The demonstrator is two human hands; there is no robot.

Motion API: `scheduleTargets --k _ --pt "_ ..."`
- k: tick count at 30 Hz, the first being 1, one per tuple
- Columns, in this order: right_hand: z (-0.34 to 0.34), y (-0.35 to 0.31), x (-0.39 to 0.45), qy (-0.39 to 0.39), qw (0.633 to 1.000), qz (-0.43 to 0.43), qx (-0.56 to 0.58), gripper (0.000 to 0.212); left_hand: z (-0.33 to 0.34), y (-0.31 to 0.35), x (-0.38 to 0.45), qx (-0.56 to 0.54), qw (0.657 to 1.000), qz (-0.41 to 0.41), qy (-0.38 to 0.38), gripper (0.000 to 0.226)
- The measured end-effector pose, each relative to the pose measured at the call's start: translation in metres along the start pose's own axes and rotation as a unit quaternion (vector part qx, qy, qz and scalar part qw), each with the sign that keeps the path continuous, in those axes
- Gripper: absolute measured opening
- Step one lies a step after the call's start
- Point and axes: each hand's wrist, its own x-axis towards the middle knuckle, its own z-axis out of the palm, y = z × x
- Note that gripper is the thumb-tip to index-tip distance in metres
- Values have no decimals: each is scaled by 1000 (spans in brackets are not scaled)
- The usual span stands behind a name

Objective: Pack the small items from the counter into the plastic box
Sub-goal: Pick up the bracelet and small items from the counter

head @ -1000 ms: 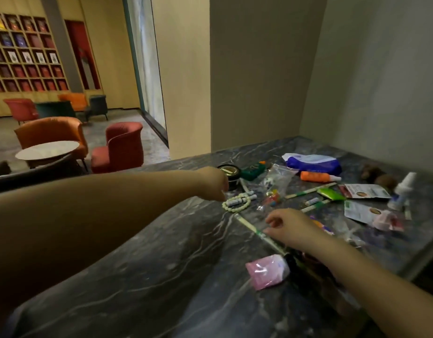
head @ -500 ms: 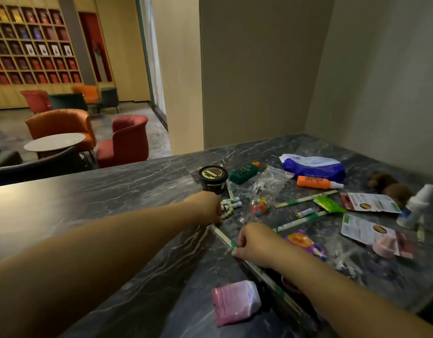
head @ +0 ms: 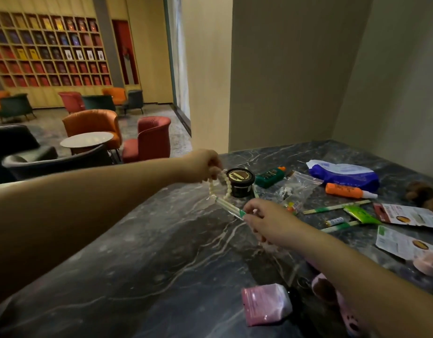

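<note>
Bead bracelet and wrapped chopsticks lifted over the counter.
Left hand pinches a white bead bracelet hanging above the dark marble counter, just left of a black round tin. Right hand grips wrapped chopsticks, far tip by the beads. Right of them: zip bag, green bottle, orange tube, blue pack. Near: pink pouch.
</note>
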Motion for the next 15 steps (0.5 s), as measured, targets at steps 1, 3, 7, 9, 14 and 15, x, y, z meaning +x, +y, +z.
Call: scheduleTargets --k 1,3,7,9,14,15 --pt "1 -9 1 3 1000 -9 7 16 -14 -4 -9 7 1000 0 -1 16" --pt "5 -28 3 12 999 -38 9 14 -42 -12 -30 22 1000 -10 -5 16" --pt "21 -78 3 28 995 -96 -10 9 -100 -32 -84 51 998 -31 20 8" --pt "34 -108 1 27 990 -138 -9 6 -127 -47 -114 37 997 -55 36 8" --pt "80 -190 -8 31 973 -228 -16 6 -172 -100 -197 29 989 -130 72 15" --pt "91 -206 -9 26 969 -245 -5 6 -177 -110 -216 18 987 -141 80 15"
